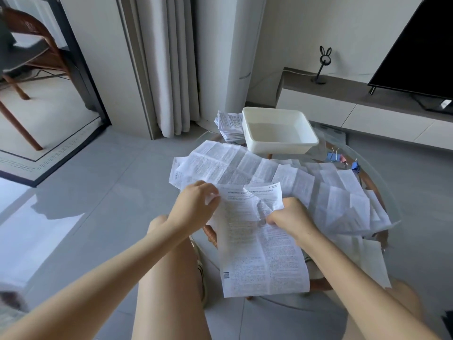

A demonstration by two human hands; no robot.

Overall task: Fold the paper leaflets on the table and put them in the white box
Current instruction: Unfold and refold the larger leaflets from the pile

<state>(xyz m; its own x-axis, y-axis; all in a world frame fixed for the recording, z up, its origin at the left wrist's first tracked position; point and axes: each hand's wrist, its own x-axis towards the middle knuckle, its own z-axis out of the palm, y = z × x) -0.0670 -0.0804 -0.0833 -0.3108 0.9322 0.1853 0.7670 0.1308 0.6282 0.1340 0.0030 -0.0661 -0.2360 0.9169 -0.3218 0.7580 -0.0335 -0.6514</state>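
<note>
L hand [196, 204] & R hand [291, 217] are each pinching the top edge of one printed leaflet [259, 256], which is hanging over the glass table's [377, 165] near rim. Loose leaflets [245, 165] are lying spread behind. White box [279, 130] is sitting at the far side, with a stack [229, 128], prob. folded leaflets, just left of it.

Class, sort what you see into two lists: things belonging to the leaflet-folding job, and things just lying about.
Job: held leaflet, left hand, right hand, loose leaflets, leaflet stack, white box.
Lying about: binder clips, rabbit ornament, TV.
</note>
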